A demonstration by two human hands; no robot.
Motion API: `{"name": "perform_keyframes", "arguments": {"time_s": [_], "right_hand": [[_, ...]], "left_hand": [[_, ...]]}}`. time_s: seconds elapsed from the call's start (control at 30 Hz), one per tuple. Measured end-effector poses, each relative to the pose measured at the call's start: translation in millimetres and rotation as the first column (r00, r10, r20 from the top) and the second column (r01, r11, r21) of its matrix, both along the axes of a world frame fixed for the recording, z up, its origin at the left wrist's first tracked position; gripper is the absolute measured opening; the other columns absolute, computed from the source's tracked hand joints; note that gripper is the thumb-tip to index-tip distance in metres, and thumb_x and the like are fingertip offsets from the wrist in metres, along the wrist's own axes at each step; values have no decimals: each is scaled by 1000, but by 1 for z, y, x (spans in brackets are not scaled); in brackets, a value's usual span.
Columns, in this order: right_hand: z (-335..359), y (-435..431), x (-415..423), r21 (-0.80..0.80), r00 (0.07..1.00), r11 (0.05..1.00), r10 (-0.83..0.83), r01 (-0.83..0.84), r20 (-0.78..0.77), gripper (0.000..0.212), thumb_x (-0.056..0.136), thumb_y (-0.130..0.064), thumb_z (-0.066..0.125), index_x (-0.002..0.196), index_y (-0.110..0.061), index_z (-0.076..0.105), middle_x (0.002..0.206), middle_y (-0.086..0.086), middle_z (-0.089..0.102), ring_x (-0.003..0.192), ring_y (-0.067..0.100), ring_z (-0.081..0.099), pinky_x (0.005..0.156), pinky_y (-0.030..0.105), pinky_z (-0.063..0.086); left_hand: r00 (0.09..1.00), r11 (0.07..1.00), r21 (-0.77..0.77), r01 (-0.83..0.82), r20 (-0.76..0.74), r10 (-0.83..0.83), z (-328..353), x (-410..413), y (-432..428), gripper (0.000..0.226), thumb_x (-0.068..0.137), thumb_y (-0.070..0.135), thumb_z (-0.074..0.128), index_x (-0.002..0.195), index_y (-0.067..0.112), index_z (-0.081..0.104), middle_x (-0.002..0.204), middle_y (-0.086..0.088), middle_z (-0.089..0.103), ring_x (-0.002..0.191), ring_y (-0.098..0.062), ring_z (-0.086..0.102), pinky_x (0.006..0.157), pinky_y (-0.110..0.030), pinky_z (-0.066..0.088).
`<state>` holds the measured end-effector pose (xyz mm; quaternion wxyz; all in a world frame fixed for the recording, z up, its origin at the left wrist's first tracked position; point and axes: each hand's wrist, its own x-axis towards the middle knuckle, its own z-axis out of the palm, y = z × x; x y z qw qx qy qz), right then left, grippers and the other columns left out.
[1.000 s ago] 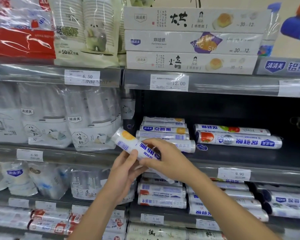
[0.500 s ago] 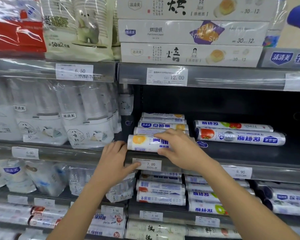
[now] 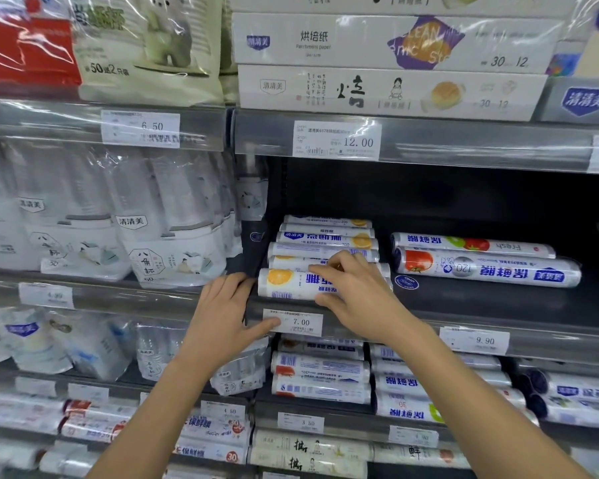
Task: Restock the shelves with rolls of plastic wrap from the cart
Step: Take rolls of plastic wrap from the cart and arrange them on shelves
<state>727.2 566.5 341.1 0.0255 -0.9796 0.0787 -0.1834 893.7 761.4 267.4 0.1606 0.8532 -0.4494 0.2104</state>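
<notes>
A white roll of plastic wrap [image 3: 287,284] with an orange picture lies at the front edge of the dark middle shelf [image 3: 481,305], in front of a stack of like rolls [image 3: 325,240]. My right hand [image 3: 356,299] grips the roll's right part, fingers over its top and thumb under its front. My left hand [image 3: 227,312] is flat against the shelf rail just left of the roll, its fingertips at the roll's left end and its thumb on the 7.00 price tag [image 3: 292,322].
Two longer tomato-print rolls [image 3: 484,266] lie right of the stack, with bare shelf behind them. Bagged cups [image 3: 146,229] fill the shelf to the left. Parchment paper boxes [image 3: 391,88] sit above. More rolls [image 3: 320,375] fill the shelves below.
The roll went from tilted in both hands in front of the shelf to lying flat on the shelf's front edge. My left hand let go and dropped to the rail.
</notes>
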Motion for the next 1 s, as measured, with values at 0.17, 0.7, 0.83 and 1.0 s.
{"name": "perform_keyframes", "arguments": {"time_s": [0.17,0.7,0.83,1.0], "right_hand": [[3,-5,5,77,999,997,14,-11,-40,55,101,-41,57,152,-25,43,134,-2,44,123,19,36,108,37,32],[-3,-11,14,61,975,996,-79,68,207,36,94,-34,69,127,-19,69,114,0,60,107,23,52,88,32,31],[-14,4,5,-34,921,991,-110,132,374,19,89,-20,76,107,-14,73,100,2,62,92,26,57,81,37,47],[-42,38,-34,-74,913,979,-148,190,379,12,93,-24,61,92,-15,68,88,0,61,81,22,56,71,35,49]], "left_hand": [[1000,1000,8,-12,-9,12,0,1,0,97,84,84,36,138,7,58,134,-7,56,124,-25,46,110,-40,32],[999,996,-79,29,-35,-32,-3,-3,3,88,85,77,42,136,8,60,133,-6,57,126,-23,47,113,-38,30],[994,960,-258,106,23,-104,3,-10,10,58,89,52,50,128,11,63,125,-4,60,120,-23,51,107,-35,35],[977,930,-300,212,44,-209,-8,-37,27,33,92,35,48,109,15,68,104,2,65,93,-19,60,86,-35,48]]}}
